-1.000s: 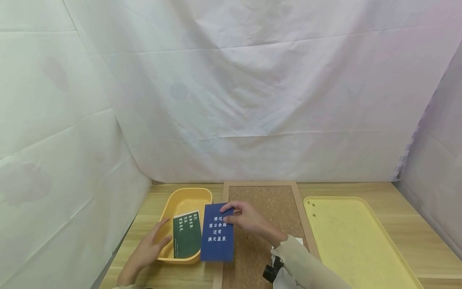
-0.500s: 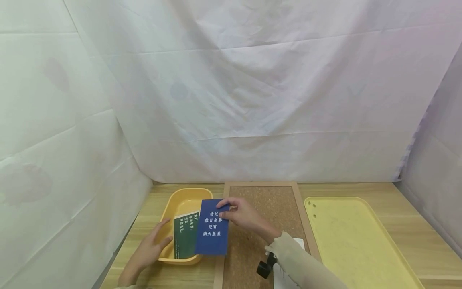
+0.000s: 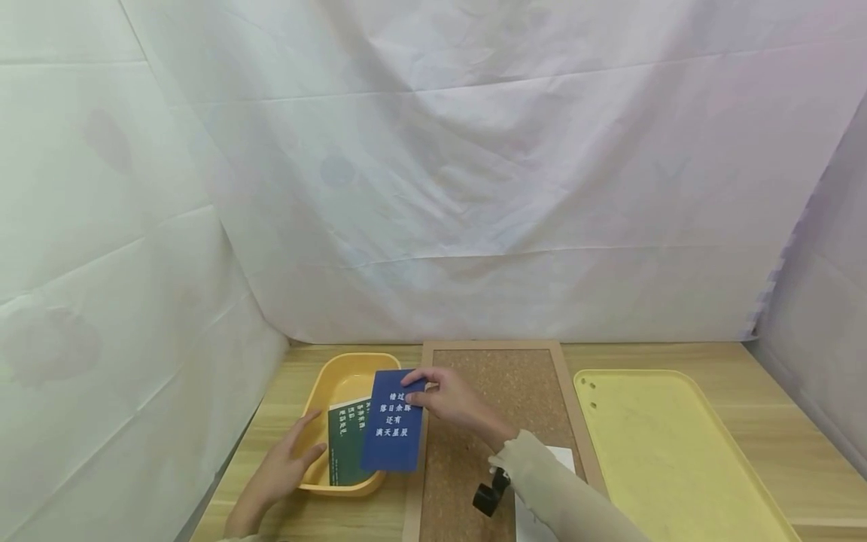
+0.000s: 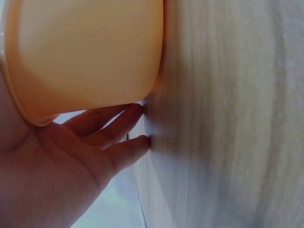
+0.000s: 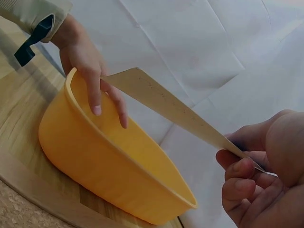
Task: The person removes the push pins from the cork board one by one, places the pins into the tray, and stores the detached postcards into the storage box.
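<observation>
My right hand point(image 3: 450, 399) pinches a blue card point(image 3: 396, 452) with white printed characters by its upper right corner. The card hangs tilted over the right side of a yellow plastic bin point(image 3: 339, 491). In the right wrist view its pale back shows faint handwriting. Inside the bin a green card point(image 3: 347, 452) with white characters leans, partly covered by the blue one. My left hand point(image 3: 278, 467) straddles the bin's left rim, fingers fairly straight. Its thumb and a finger reach inside; in the left wrist view other fingers point(image 4: 121, 126) lie along the outer wall near the table.
A cork board point(image 3: 501, 391) with a wooden frame lies right of the bin. White paper point(image 3: 562, 458) lies on it, partly beneath the right sleeve. Further right is a pale yellow tray point(image 3: 670, 452). White cloth point(image 3: 433, 188) hangs behind the wooden table point(image 3: 738, 384).
My right hand has carried the blue card leftward and slightly away from me, so it covers more of the green card. The left hand has stayed at the rim.
</observation>
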{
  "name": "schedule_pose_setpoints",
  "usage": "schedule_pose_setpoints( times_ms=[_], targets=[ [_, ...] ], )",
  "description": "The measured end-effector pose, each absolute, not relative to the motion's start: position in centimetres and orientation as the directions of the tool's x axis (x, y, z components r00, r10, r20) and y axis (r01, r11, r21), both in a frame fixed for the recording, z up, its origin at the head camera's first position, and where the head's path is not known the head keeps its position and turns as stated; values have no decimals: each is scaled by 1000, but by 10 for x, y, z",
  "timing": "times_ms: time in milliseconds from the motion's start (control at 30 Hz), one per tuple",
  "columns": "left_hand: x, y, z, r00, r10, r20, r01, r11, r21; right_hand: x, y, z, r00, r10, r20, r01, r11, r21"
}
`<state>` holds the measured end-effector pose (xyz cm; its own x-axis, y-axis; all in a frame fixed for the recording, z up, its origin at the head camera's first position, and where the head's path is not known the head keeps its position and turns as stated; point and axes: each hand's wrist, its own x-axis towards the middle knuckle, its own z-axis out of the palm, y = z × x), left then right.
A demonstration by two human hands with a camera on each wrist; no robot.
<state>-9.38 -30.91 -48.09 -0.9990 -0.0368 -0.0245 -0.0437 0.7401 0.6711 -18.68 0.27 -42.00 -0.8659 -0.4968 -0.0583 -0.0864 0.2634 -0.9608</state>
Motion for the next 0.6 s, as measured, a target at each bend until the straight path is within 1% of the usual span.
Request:
schedule_pose_setpoints(
  times_ms=[267, 600],
  targets=[
    [-95, -310, -482, -998, -45, -50, -67, 731, 680, -190, -6, -422, -863, -500, -65, -85, 271, -959],
    [-94, -309, -481, -999, -42, -29, -50, 733, 678, -192, -20, -424, -871, -490, -32, -100, 241, -965]
  ],
)
